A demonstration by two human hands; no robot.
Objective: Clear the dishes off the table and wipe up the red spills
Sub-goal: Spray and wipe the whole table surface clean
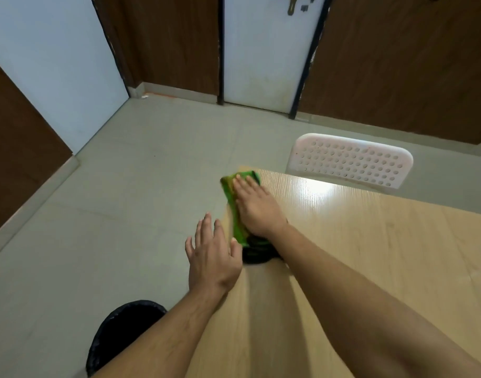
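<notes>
A green cloth (237, 192) with dark patches lies along the left edge of the light wooden table (370, 241), near its far left corner. My right hand (254, 207) lies flat on the cloth with straight fingers, pressing it to the tabletop. The cloth's near end (254, 251) looks dark and bunched under my wrist. My left hand (212, 255) hovers open, fingers spread, just off the table's left edge beside the cloth. No dishes or red spills show in view.
A white perforated plastic chair (351, 162) stands behind the table's far edge. A black bin (119, 334) sits on the tiled floor at the lower left, below my left forearm. White doors and brown wall panels close off the back.
</notes>
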